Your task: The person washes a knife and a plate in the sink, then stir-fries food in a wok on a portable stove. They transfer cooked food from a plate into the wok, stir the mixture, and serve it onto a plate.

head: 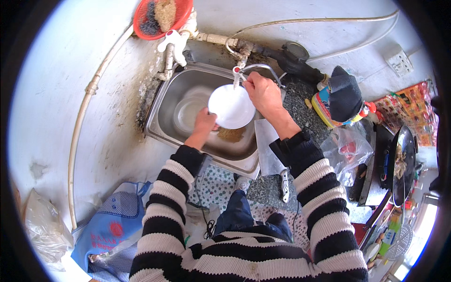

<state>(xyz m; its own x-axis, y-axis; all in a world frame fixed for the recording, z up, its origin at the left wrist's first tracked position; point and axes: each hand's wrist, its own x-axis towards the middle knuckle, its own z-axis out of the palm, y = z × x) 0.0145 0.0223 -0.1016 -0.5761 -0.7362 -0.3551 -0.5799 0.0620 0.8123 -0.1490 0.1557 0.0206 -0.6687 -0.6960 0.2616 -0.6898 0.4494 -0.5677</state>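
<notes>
My left hand (pixel 205 123) grips the lower left rim of a round white dish (pixel 232 107), either a plate or a shallow bowl. The dish is held over a stainless steel sink (pixel 165 95), right under the spout of a white plastic tap (pixel 236 80). At the tap's small lever, the fingers of my right hand (pixel 264 93) are pinched together. Inside the sink, a pale round bowl (pixel 186 114) sits on the left. Below the dish, a brownish scrubbing pad (pixel 231 134) lies on the sink bottom, partly hidden by the dish.
A cleaver (pixel 269 148) lies on the stone counter (pixel 299 95) beside the sink. Further right are a detergent bottle (pixel 322 109) under a dark cloth (pixel 343 93), a clear plastic bag (pixel 347 148) and a wok (pixel 405 172). A red basket (pixel 186 12) hangs above another tap (pixel 172 42).
</notes>
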